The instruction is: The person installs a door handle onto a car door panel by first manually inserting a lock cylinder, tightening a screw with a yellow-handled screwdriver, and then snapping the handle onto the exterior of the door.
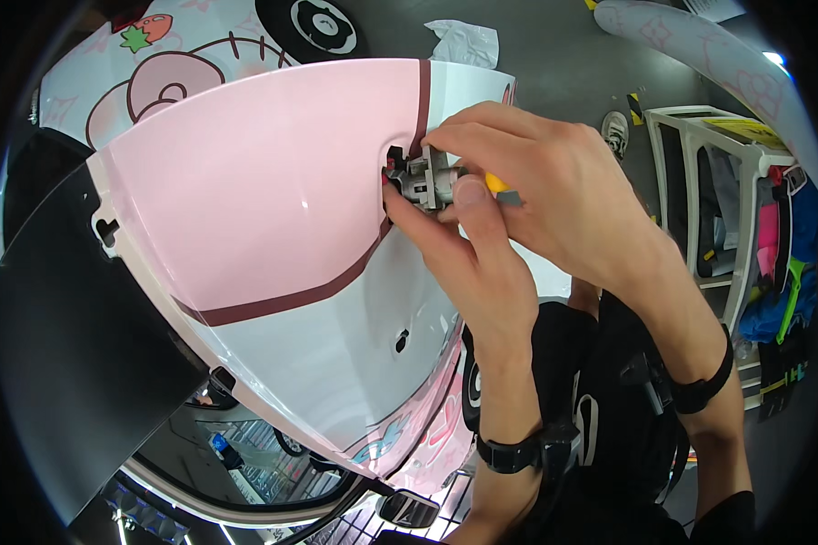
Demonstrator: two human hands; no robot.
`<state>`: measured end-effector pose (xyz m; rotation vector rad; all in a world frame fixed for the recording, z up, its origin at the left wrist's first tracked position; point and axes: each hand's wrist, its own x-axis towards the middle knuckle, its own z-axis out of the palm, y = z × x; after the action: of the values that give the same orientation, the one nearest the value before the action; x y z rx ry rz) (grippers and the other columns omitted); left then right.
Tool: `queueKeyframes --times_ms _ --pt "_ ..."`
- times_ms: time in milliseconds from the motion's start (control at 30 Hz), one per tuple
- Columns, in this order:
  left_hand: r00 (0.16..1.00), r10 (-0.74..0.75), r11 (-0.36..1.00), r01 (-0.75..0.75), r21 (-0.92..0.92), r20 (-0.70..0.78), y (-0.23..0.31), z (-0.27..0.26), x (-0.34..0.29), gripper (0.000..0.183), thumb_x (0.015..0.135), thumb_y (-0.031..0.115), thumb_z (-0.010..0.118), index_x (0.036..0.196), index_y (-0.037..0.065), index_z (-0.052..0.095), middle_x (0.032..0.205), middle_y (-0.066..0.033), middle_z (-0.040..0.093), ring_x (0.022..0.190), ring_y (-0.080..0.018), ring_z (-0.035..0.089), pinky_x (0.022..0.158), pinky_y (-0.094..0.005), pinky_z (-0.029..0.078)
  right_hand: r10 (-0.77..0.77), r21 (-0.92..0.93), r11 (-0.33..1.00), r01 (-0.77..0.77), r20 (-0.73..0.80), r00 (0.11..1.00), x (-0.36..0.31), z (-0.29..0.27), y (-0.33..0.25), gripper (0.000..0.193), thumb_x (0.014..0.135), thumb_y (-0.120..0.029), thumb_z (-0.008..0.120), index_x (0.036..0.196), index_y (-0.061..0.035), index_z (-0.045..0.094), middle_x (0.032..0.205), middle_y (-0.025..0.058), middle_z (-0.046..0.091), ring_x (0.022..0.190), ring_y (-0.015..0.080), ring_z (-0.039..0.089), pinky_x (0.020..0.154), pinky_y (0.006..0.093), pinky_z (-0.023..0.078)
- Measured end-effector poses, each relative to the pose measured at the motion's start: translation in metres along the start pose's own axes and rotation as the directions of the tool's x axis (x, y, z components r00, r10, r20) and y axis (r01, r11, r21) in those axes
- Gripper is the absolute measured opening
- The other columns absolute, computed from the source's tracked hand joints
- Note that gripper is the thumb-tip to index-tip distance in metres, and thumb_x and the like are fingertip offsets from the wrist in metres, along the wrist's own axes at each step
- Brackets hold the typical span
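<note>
Metal lock mechanism (420, 188) is grasped by left hand (483, 263) and right hand (563, 186). It is held at pink-and-white bodywork (264, 200).

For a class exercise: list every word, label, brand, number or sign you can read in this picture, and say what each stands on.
None can be read reliably.
Yellow card on the white cart: dark marks, too small to read.
Black item at the lower right: coloured marks, too blurred to read.
Metal part at the hands: no readable lettering.
Pink-and-white panel: brown bands, no readable words.
</note>
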<state>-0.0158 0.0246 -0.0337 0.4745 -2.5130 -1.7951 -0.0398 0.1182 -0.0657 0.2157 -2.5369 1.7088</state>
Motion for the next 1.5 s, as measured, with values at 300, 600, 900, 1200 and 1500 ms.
queueKeyframes --times_ms 300,600,900,1200,1500 --pt "0.993 -0.102 0.859 0.058 -0.508 -0.060 -0.005 0.011 -0.001 0.064 0.106 0.024 0.051 0.157 0.002 0.019 0.141 -0.0149 0.048 0.124 -0.0224 0.051 0.105 -0.0357 0.040 0.027 -0.075 0.997 -0.019 0.101 0.994 0.003 -0.009 -0.006 0.041 0.073 -0.008 0.076 0.114 -0.0064 0.069 0.109 0.0062 0.070 0.079 0.0287 0.070 0.066 0.0361 0.057" --pt "0.979 -0.198 0.783 0.129 -0.609 -0.047 -0.002 0.013 0.002 0.054 0.106 0.024 0.051 0.152 0.006 0.029 0.134 -0.0094 0.053 0.121 -0.0177 0.054 0.103 -0.0336 0.042 0.036 -0.139 0.990 -0.017 0.132 0.991 0.004 -0.008 -0.006 0.039 0.075 -0.012 0.075 0.113 -0.0096 0.067 0.103 0.0016 0.069 0.075 0.0244 0.069 0.060 0.0344 0.055" --pt "0.974 -0.226 0.744 0.177 -0.645 0.006 -0.011 0.013 -0.002 0.043 0.109 0.030 0.041 0.146 0.010 0.035 0.132 -0.0060 0.053 0.121 -0.0162 0.054 0.102 -0.0344 0.043 -0.122 -0.093 0.988 0.122 0.007 0.993 0.001 -0.005 -0.009 0.042 0.075 -0.011 0.076 0.116 -0.0150 0.066 0.100 0.0007 0.070 0.068 0.0205 0.069 0.052 0.0287 0.053" --pt "0.993 -0.111 0.789 0.067 -0.611 -0.035 -0.009 0.011 0.001 0.054 0.108 0.026 0.049 0.152 0.005 0.026 0.125 -0.0133 0.056 0.113 -0.0206 0.056 0.102 -0.0394 0.043 -0.088 0.097 0.991 0.087 0.006 0.996 0.008 -0.033 -0.004 0.026 0.088 -0.015 0.065 0.113 -0.0068 0.067 0.116 0.0081 0.068 0.073 0.0148 0.066 0.060 0.0258 0.052" --pt "0.997 -0.029 0.854 -0.010 -0.520 -0.067 -0.006 0.015 0.002 0.052 0.105 0.033 0.058 0.142 0.002 0.037 0.119 -0.0183 0.057 0.112 -0.0222 0.055 0.103 -0.0376 0.046 -0.089 0.040 0.995 0.095 -0.119 0.989 -0.014 -0.084 -0.005 0.052 0.111 -0.033 0.025 0.086 0.0003 0.056 0.088 0.0114 0.058 0.070 0.0124 0.053 0.062 0.0270 0.043"
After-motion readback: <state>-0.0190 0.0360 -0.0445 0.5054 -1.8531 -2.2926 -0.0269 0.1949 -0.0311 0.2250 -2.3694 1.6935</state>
